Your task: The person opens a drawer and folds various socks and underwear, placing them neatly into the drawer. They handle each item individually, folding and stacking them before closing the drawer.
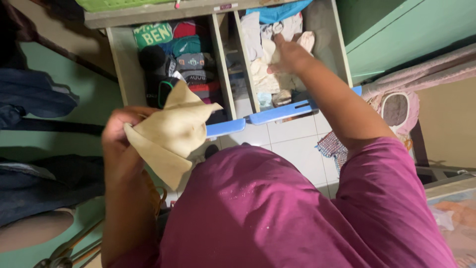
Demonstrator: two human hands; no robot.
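The room reads as a tight corner seen from above: green walls (pixel 54 134) run down the nine o'clock side, and a green cabinet door (pixel 411 30) fills the one to two o'clock corner. White floor tiles (pixel 292 144) show at the centre, between the drawers and the person's magenta shirt (pixel 297 218), which takes up most of the five to seven o'clock area. Dark blue clothing (pixel 34 94) hangs at nine o'clock.

At twelve o'clock two drawers stand pulled out side by side, each with a blue front. The left drawer (pixel 116 64) is packed with folded garments in green, red, grey and black. The right drawer (pixel 342 54) holds pale, cream and white pieces of clothing (pixel 260 74), with a blue item at its far end. A pink padded object (pixel 396 106) lies at three o'clock, and a small patterned cloth (pixel 332 146) rests on the tiles just below the right drawer.

The left hand (pixel 119 131), at nine o'clock from centre, is clenched around a cream-coloured cloth (pixel 171 131), which hangs bunched and folded in front of the left drawer's blue front. The right hand (pixel 287 54), at one o'clock, reaches into the right drawer and rests on the pale clothing there; whether its fingers are gripping anything cannot be told.
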